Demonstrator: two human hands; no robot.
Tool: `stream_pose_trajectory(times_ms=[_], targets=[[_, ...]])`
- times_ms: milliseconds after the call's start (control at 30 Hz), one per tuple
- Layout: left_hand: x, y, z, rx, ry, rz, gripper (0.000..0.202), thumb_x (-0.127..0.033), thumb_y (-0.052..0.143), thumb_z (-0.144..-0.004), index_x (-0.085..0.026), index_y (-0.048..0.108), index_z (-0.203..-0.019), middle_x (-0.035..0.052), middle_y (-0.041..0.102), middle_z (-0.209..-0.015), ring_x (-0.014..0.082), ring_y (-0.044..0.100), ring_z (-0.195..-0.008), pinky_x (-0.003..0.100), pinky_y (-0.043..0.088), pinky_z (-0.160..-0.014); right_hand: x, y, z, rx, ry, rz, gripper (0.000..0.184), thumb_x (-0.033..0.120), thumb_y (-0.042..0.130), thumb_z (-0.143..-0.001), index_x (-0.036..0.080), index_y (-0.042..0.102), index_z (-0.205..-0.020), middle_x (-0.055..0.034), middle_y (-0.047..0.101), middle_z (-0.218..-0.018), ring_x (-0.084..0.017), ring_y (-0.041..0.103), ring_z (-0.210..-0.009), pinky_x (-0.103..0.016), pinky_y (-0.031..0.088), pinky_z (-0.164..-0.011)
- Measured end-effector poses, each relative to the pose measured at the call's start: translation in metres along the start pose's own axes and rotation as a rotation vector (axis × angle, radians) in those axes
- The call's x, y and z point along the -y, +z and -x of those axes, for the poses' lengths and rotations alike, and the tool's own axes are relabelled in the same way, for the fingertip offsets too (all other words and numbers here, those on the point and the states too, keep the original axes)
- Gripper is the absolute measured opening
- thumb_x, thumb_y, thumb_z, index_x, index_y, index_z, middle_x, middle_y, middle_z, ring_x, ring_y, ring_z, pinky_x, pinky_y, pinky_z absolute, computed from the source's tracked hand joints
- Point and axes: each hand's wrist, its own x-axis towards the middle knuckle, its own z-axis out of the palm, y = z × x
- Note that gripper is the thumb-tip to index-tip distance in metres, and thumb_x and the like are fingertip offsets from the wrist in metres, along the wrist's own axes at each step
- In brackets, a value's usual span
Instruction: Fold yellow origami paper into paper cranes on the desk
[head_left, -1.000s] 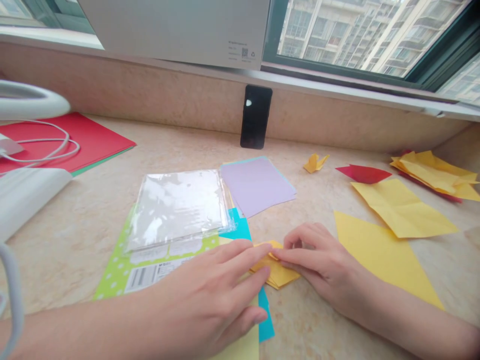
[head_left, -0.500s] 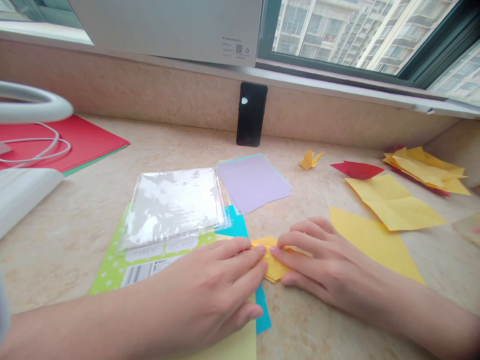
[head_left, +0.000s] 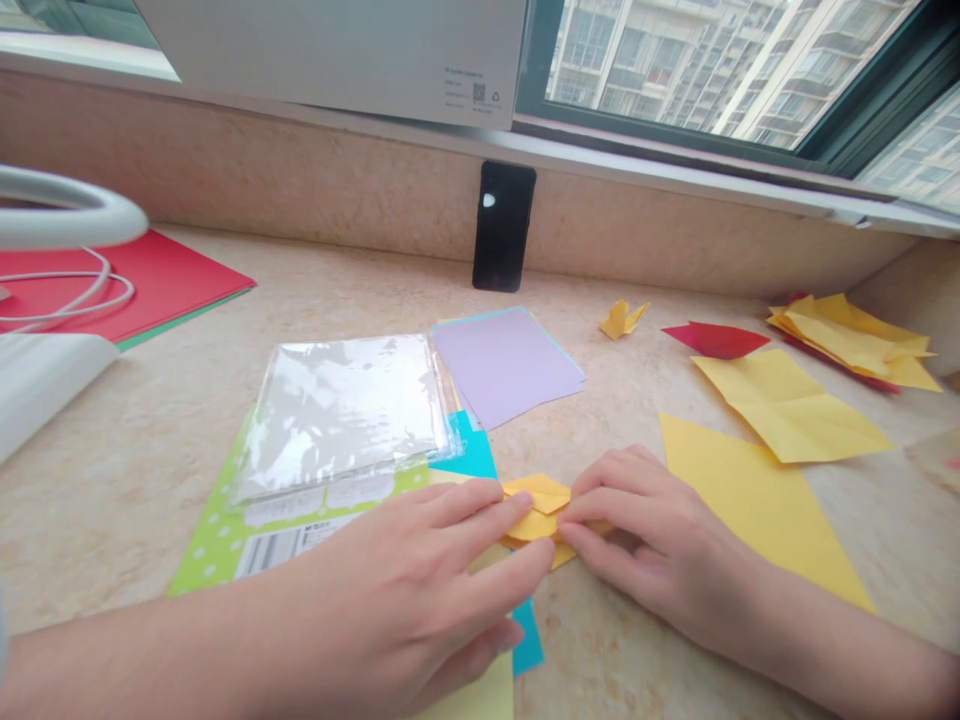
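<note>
A small folded piece of orange-yellow paper (head_left: 537, 503) lies on the beige counter between my two hands. My left hand (head_left: 420, 590) presses its fingertips onto the paper's left side, fingers close together. My right hand (head_left: 652, 545) pinches the paper's right edge with curled fingers. Under the left hand lie a turquoise sheet (head_left: 480, 462) and a pale yellow sheet (head_left: 480, 695). A clear plastic sleeve (head_left: 345, 405) rests on a green dotted packet (head_left: 225, 535) to the left.
A lilac sheet (head_left: 506, 362) lies behind the hands. Yellow sheets (head_left: 757, 500) (head_left: 787, 405), a red folded piece (head_left: 716, 338), crumpled yellow paper (head_left: 855, 335) and a tiny yellow fold (head_left: 621, 318) sit right. A black phone (head_left: 502, 226) leans on the wall. Red card (head_left: 150, 280) and a white cable (head_left: 67, 300) lie left.
Both hands have shifted slightly on the folded paper; the right fingers moved in over its right edge and a flap at the top now stands up. The view dropped a little.
</note>
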Motion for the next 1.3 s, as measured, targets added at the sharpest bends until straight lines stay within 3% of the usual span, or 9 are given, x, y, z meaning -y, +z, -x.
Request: stream_pose_trajectory(times_ms=[133, 267, 467, 800, 1000, 1300], targets=[[0.000, -0.001, -0.002, 0.027, 0.012, -0.004, 0.033, -0.026, 0.047, -0.099, -0.017, 0.058, -0.129, 0.0105, 0.067, -0.124, 0.0251, 0.060, -0.115, 0.040, 0.050, -0.100, 0.001, 0.002, 0.002, -0.017, 0.135, -0.030, 0.008, 0.019, 0.060, -0.093, 0.022, 0.067, -0.094, 0.0000, 0.067, -0.079, -0.016, 0.061, -0.075, -0.030, 0.050, -0.071], [0.001, -0.002, -0.004, 0.074, 0.005, -0.004, 0.037, -0.031, 0.046, -0.100, -0.015, 0.056, -0.132, 0.0099, 0.066, -0.126, 0.0258, 0.059, -0.117, 0.040, 0.048, -0.102, 0.000, 0.001, 0.003, 0.019, 0.054, -0.018, 0.014, 0.018, 0.058, -0.096, 0.025, 0.069, -0.102, -0.0013, 0.068, -0.088, -0.017, 0.061, -0.084, -0.034, 0.049, -0.079], [0.002, 0.001, -0.003, 0.079, -0.016, -0.005, 0.039, -0.034, 0.047, -0.100, -0.014, 0.054, -0.133, 0.0099, 0.066, -0.124, 0.0256, 0.059, -0.116, 0.039, 0.047, -0.103, 0.000, 0.003, 0.005, 0.018, 0.033, -0.011, 0.019, 0.020, 0.055, -0.098, 0.024, 0.073, -0.098, -0.0039, 0.065, -0.093, -0.017, 0.059, -0.087, -0.032, 0.050, -0.078], [0.000, 0.004, -0.002, 0.030, -0.001, 0.002, 0.031, -0.029, 0.048, -0.099, -0.016, 0.058, -0.126, 0.0108, 0.066, -0.118, 0.0243, 0.059, -0.113, 0.038, 0.047, -0.103, 0.003, -0.014, -0.006, 0.177, -0.131, 0.183, 0.020, 0.029, 0.056, -0.099, 0.023, 0.074, -0.094, -0.0036, 0.066, -0.096, -0.019, 0.059, -0.093, -0.038, 0.044, -0.088], [0.001, 0.007, -0.002, -0.007, 0.016, -0.015, 0.033, -0.033, 0.049, -0.099, -0.016, 0.058, -0.125, 0.0115, 0.066, -0.117, 0.0243, 0.060, -0.112, 0.038, 0.048, -0.101, 0.004, -0.015, -0.007, 0.158, -0.138, 0.214, 0.022, 0.030, 0.055, -0.100, 0.025, 0.075, -0.094, -0.0031, 0.067, -0.095, -0.019, 0.059, -0.093, -0.037, 0.042, -0.087], [-0.002, 0.003, -0.001, -0.036, 0.004, -0.015, 0.037, -0.030, 0.050, -0.098, -0.016, 0.053, -0.132, 0.0130, 0.066, -0.118, 0.0253, 0.059, -0.112, 0.039, 0.050, -0.096, 0.002, -0.013, -0.005, 0.102, -0.277, 0.314, 0.024, 0.019, 0.047, -0.103, 0.020, 0.070, -0.096, -0.0049, 0.070, -0.090, -0.019, 0.059, -0.090, -0.038, 0.039, -0.086]])
